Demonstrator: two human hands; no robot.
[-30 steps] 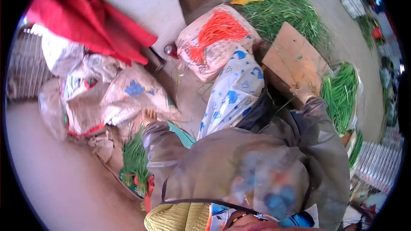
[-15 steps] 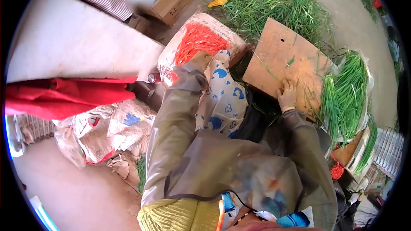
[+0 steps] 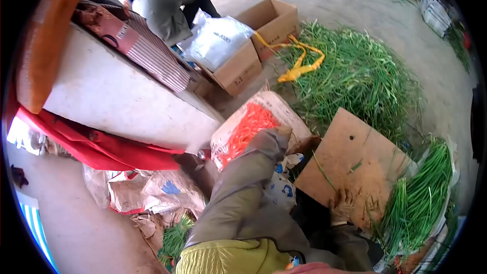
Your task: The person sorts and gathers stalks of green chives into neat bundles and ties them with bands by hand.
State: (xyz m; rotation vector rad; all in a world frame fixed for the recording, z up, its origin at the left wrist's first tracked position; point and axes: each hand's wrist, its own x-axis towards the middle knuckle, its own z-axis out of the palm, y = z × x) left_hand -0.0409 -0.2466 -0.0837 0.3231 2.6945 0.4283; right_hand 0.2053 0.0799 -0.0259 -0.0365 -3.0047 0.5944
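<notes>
My left hand (image 3: 285, 131) reaches to the sack (image 3: 294, 114) that carries a heap of orange-red plastic strips (image 3: 253, 124). The sleeve covers most of that hand, and its fingers cannot be made out. Flat on a wooden board (image 3: 350, 157) lies my right hand (image 3: 343, 206), fingers spread and holding nothing. The board has a small hole, dirt marks and a few loose green blades. Right of it sits a bundle of long thin green stalks, like chives (image 3: 418, 200), in a pale wrapper. Patterned cloth (image 3: 281, 190) shows below my left sleeve.
Beyond the board spreads a large pile of loose greens (image 3: 355, 71) with a yellow strap (image 3: 302, 68) on it. Cardboard boxes (image 3: 238, 78), one with clear plastic bags (image 3: 215, 43), stand behind the sack. A white slab (image 3: 122, 86) and red cloth (image 3: 101, 144) are left. A person (image 3: 165, 7) sits behind.
My view has tilted up, bringing the seated person, boxes and far crates into sight. The sleeve now hides more of my left hand. My right hand stays on the board.
</notes>
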